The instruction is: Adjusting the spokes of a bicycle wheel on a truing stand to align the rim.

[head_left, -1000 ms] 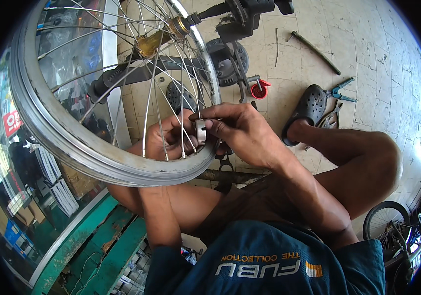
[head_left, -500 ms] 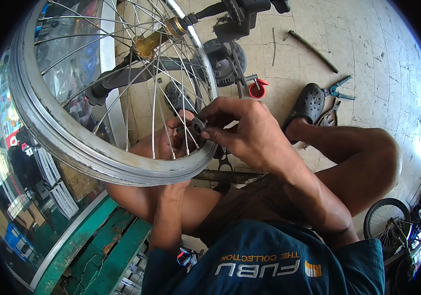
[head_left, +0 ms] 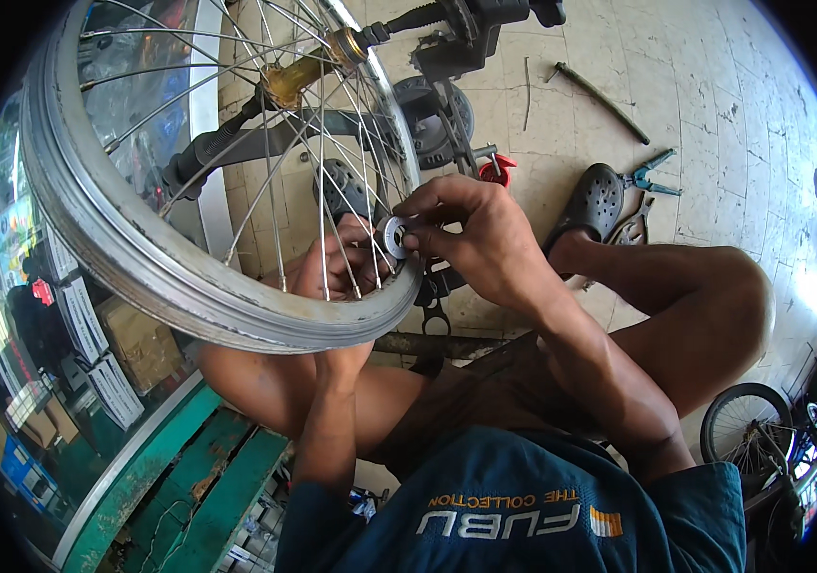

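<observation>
A bare bicycle wheel (head_left: 141, 277) with a silver rim and thin spokes fills the upper left, its brass-coloured hub (head_left: 284, 84) on an axle. My right hand (head_left: 471, 239) pinches a small round metal spoke tool (head_left: 392, 235) against a spoke just inside the rim. My left hand (head_left: 332, 272) reaches up behind the spokes and grips them next to the tool. Both hands touch the wheel at its lower right arc.
My bent legs and dark clogs (head_left: 595, 202) rest on the tiled floor. Blue-handled pliers (head_left: 652, 177), a long rod (head_left: 599, 100) and a red-tipped part (head_left: 496, 170) lie on the tiles. A green bench (head_left: 189, 477) is lower left, a small wheel (head_left: 743, 430) lower right.
The wheel has shifted and turned a little in view. My right hand has twisted the round tool on the spoke, and my left hand stays behind the spokes.
</observation>
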A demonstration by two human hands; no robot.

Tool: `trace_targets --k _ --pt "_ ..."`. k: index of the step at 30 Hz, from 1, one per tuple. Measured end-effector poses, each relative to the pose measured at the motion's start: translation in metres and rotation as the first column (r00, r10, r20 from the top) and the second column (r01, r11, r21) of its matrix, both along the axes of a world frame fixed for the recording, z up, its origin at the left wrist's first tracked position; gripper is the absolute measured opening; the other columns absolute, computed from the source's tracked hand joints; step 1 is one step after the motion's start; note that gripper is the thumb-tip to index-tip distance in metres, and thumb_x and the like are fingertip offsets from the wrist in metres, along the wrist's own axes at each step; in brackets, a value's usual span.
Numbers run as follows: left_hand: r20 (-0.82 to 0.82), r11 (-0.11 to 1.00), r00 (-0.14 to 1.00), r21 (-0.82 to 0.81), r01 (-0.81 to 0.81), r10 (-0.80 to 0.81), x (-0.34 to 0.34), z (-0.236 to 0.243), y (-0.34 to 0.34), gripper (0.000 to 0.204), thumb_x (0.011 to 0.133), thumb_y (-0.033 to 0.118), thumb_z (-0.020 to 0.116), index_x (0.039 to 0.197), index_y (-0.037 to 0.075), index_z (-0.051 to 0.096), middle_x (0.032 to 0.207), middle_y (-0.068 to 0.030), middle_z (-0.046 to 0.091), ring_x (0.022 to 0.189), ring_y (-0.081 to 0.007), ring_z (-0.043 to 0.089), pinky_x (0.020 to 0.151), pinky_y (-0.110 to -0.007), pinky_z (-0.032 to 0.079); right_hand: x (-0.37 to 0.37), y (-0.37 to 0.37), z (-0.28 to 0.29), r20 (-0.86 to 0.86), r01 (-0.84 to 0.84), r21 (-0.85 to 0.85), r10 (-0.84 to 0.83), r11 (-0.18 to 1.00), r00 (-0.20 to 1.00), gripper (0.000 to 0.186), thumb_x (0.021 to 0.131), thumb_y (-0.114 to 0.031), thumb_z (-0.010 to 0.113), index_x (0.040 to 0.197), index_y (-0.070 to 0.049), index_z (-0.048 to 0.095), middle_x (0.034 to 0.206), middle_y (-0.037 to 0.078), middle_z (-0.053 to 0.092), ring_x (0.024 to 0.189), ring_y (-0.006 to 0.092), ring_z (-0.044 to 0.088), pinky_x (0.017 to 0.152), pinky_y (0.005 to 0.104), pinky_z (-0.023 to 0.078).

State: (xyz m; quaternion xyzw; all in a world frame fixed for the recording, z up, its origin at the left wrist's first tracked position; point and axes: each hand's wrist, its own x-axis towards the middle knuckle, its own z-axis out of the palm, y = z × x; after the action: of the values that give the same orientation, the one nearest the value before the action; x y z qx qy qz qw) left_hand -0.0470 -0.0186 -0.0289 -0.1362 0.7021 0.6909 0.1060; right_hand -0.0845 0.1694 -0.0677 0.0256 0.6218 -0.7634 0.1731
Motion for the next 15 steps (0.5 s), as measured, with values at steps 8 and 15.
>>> trace_targets --k 8,15 --pt "0.006 0.993 0.997 -0.091 0.076 -0.075 -0.002 0.001 -0.003 0.043 0.09 -0.005 0.061 0.133 -0.001 0.057 0.106 -0.007 0.07 0.089 -0.0103 0.062 0.081 -0.022 0.049 0.006 -0.013 -0.006 0.147 0.033 -0.055 -0.024 0.998 0.989 0.027 0.085 0.016 0.061 0.106 0.003 0.072 0.093 0.007 0.073 0.079 0.012 0.064 0.072 0.0247 0.054" --pt "0.01 0.993 0.996 -0.081 0.091 -0.09 -0.006 0.001 0.0 0.046 0.09 -0.005 0.062 0.136 -0.003 0.058 0.114 -0.0098 0.071 0.09 -0.01 0.063 0.084 -0.022 0.05 0.01 -0.012 0.006 0.115 0.038 0.005 -0.038 0.999 0.993 0.028 0.089 0.013 0.055 0.112 0.002 0.068 0.099 0.009 0.071 0.082 0.0118 0.062 0.073 0.0241 0.051"
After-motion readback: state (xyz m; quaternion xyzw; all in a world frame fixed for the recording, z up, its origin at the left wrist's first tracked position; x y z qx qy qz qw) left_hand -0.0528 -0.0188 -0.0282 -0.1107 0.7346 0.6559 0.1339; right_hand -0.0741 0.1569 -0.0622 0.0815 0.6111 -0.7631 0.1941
